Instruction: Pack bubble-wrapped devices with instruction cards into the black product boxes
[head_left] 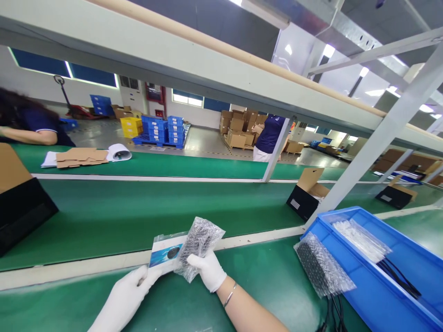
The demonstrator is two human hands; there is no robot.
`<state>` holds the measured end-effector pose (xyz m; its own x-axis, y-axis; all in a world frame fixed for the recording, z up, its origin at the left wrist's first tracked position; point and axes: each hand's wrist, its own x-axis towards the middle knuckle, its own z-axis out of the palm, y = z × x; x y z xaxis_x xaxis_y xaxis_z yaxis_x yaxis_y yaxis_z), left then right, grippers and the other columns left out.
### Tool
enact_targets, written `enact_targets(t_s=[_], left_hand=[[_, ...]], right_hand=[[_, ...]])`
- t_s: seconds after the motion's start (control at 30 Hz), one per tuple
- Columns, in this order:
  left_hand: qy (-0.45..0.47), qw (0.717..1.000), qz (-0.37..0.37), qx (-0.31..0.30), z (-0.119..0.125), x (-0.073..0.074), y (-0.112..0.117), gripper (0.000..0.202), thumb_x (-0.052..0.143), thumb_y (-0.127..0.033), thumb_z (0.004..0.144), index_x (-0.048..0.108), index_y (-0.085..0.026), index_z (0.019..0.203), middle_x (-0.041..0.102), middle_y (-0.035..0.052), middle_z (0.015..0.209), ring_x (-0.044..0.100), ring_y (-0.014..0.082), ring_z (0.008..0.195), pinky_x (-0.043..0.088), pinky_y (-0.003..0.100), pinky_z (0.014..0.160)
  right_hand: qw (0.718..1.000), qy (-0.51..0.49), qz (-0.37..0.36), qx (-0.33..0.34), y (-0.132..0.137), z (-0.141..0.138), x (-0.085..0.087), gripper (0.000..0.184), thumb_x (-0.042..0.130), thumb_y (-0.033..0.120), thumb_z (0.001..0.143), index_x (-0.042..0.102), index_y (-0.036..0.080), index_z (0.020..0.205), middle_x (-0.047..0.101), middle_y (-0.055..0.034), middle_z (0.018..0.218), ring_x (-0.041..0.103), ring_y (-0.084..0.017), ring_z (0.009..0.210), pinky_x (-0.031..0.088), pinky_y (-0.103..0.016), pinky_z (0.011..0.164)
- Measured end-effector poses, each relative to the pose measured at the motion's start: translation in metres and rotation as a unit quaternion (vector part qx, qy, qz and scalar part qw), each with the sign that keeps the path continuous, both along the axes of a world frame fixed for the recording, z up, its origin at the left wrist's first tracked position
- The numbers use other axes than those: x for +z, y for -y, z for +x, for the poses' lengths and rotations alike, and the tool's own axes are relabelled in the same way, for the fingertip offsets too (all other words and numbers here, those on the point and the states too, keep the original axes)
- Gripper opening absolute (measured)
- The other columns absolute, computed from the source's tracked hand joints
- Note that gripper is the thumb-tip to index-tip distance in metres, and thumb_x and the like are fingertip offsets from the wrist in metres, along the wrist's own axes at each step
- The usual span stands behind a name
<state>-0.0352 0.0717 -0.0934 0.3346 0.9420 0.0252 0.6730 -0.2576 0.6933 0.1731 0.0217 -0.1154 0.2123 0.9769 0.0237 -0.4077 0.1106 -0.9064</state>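
Green bench surface below both hands. Blue plastic crate at right, near. White-gloved right hand clenched around clear bubble-wrap pouch with dark contents, raised above bench. White-gloved left hand pinching flat clear packet with blue card, touching pouch's left side.

The desk is bare around the left hand, which grips a pouch, and the right hand, which grips a wrapped pack. There is free passage leftward and forward onto the belt, which is open across its middle. On the right a blue bin blocks the way, with a draped pack over its rim and cables trailing below. A slanted post rises just behind the bin. A black box closes the belt's left end and a carton its right. A shelf caps the room overhead.
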Motion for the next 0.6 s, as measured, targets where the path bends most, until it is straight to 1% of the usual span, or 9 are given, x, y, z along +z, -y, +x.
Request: enact_targets(t_s=[0.2, 0.4, 0.6], left_hand=[[0.014, 1.0, 0.025, 0.007, -0.0005, -0.003, -0.001, 0.045, 0.046, -0.063, 0.078, 0.054, -0.022, 0.06, 0.052, -0.0011, 0.056, 0.053, 0.0174, 0.059, 0.043, 0.023, 0.054], [0.009, 1.0, 0.012, 0.019, 0.0004, -0.0073, -0.0002, 0.052, 0.045, -0.07, 0.077, 0.047, -0.021, 0.057, 0.051, -0.0008, 0.057, 0.051, 0.0172, 0.057, 0.043, 0.025, 0.054], [0.015, 1.0, 0.011, 0.017, 0.0, -0.009, -0.0046, 0.054, 0.045, -0.072, 0.077, 0.047, -0.022, 0.057, 0.052, -0.0006, 0.057, 0.052, 0.0179, 0.058, 0.043, 0.026, 0.055]], right_hand=[[1.0, 0.008, -0.001, 0.008, 0.0017, 0.0003, 0.0024, 0.057, 0.086, 0.042, 0.057, 0.068, 0.017, 0.105, 0.071, -0.0072, 0.114, 0.063, -0.027, 0.11, 0.042, -0.043, 0.107], [1.0, 0.015, -0.002, 0.012, 0.0033, 0.0002, 0.003, 0.06, 0.085, 0.044, 0.058, 0.067, 0.017, 0.108, 0.071, -0.0071, 0.114, 0.063, -0.027, 0.11, 0.042, -0.043, 0.106], [1.0, 0.029, -0.006, 0.01, 0.0024, 0.002, 0.0005, 0.061, 0.084, 0.044, 0.06, 0.066, 0.017, 0.111, 0.07, -0.0082, 0.116, 0.062, -0.028, 0.113, 0.041, -0.044, 0.107]])
